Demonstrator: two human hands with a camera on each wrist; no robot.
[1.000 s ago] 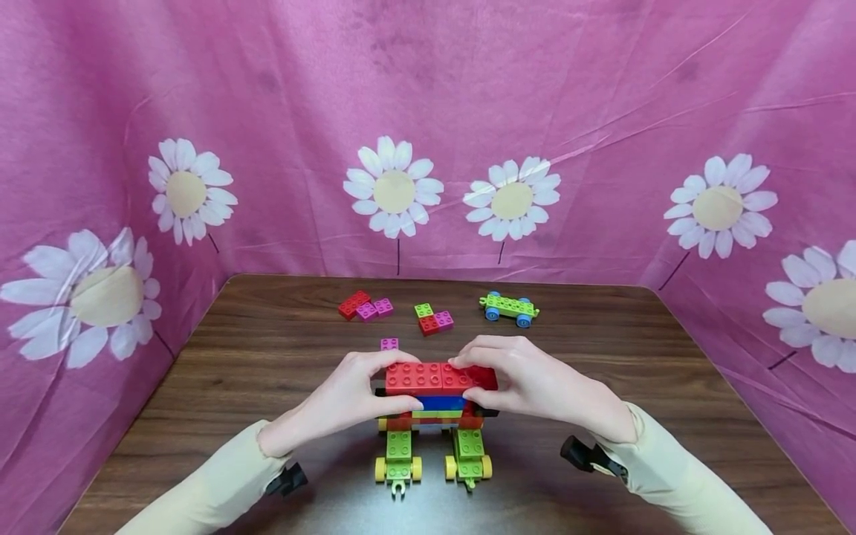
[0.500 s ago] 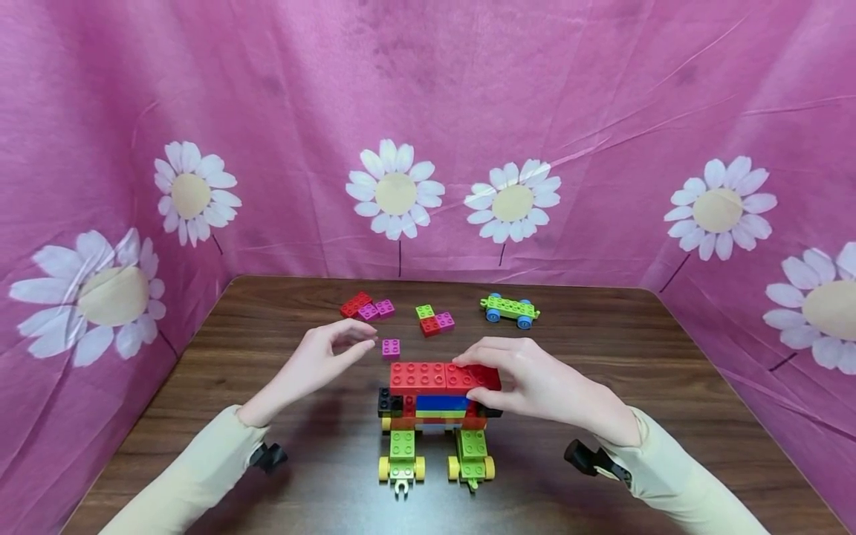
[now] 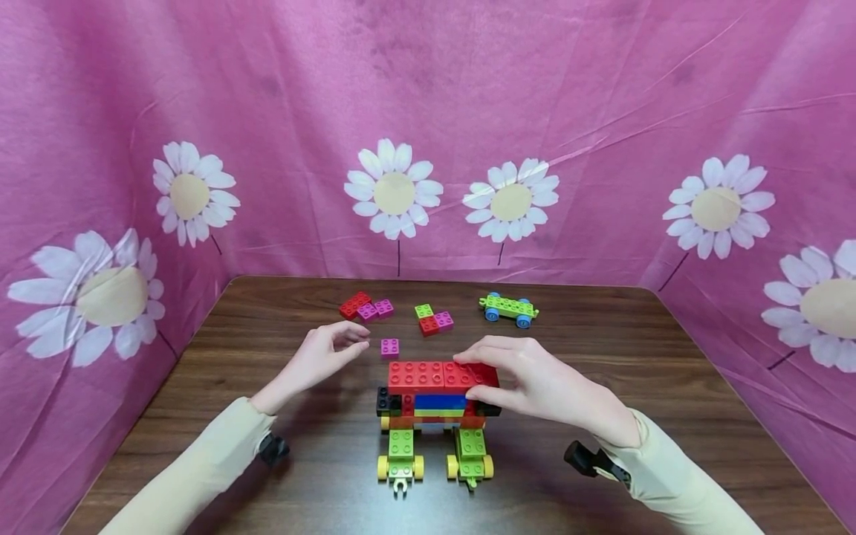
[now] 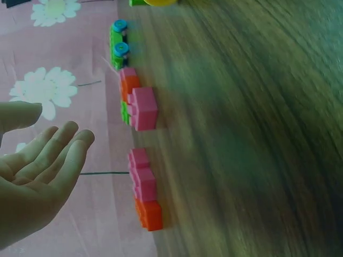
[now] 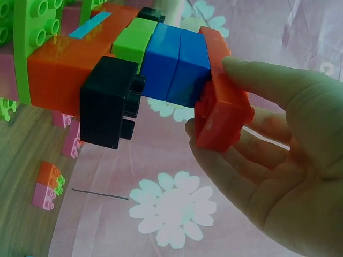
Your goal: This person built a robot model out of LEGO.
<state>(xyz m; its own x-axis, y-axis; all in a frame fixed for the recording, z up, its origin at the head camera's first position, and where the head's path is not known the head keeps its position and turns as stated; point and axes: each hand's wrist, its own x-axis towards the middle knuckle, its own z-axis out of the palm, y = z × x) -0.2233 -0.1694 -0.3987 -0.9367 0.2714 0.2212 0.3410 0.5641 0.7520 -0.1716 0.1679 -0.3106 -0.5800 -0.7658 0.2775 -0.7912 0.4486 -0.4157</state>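
A toy brick build stands on the table, with red bricks (image 3: 416, 377) across its top, blue bricks (image 3: 439, 402) under them and green wheeled bases (image 3: 401, 444) at the bottom. My right hand (image 3: 524, 375) holds the right end of the top; in the right wrist view, thumb and fingers are around the overhanging red brick (image 5: 222, 115). Black bricks (image 5: 107, 101) stick out lower down. Left of the build, my left hand (image 3: 324, 355) hovers with relaxed fingers and nothing in them. A loose magenta brick (image 3: 390, 348) lies just right of its fingertips, apart from them.
Farther back lie a red brick (image 3: 355, 305) with magenta bricks (image 3: 367, 312), and a small cluster of green (image 3: 423, 310), red and magenta bricks. A green wheeled base with blue wheels (image 3: 508, 307) stands at the back right. A pink flowered cloth (image 3: 428, 89) borders the table.
My left hand has let go of the build's left end and moved left and away, uncovering black bricks there. My right hand stays on the build's right end.
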